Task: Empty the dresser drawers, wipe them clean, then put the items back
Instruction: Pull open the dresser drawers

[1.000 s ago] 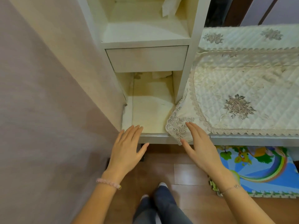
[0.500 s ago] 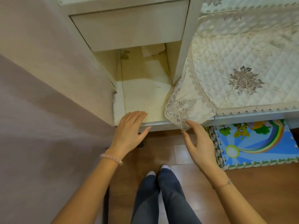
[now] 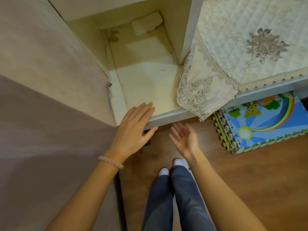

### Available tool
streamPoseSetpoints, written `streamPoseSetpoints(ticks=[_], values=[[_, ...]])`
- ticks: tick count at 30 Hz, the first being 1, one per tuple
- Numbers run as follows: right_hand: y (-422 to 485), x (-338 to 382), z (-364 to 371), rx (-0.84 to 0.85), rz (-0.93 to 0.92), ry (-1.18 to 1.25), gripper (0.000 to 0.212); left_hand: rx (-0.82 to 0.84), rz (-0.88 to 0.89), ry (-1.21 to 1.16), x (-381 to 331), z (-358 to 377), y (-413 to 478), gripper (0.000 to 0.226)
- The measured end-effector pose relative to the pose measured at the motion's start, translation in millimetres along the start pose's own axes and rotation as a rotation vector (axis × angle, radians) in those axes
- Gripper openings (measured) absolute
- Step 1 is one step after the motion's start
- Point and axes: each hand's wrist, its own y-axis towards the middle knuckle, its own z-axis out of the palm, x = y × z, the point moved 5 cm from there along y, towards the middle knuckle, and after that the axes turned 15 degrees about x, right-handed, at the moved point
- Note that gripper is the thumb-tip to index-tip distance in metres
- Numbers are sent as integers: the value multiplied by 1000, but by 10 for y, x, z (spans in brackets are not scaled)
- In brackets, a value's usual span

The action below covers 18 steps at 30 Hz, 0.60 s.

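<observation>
my left hand: flat, fingers straight, tips over the near lip of the open dresser compartment | my right hand: palm up, fingers loose, holding nothing, above the floor | whitish wad: far back inside | lace cover: draped right

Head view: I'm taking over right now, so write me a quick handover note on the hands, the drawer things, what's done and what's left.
Left hand: open, fingers straight at the front edge of the open compartment.
Right hand: open, palm up, holding nothing, over the floor.
Things: one pale folded piece at the back; other items not in view.
Done: compartment nearly emptied.
Left: take out that piece, wipe (dark marks at back left), put items back.
</observation>
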Motion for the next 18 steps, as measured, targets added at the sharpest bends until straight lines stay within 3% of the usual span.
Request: streamPoseSetpoints(ticks=[5,18], values=[[196,-132,62,12,-22,191,54,-9,32,12,39,44,-10,60],[241,-213,75,28,-98,359,62,1,14,41,-1,10,-142,61]])
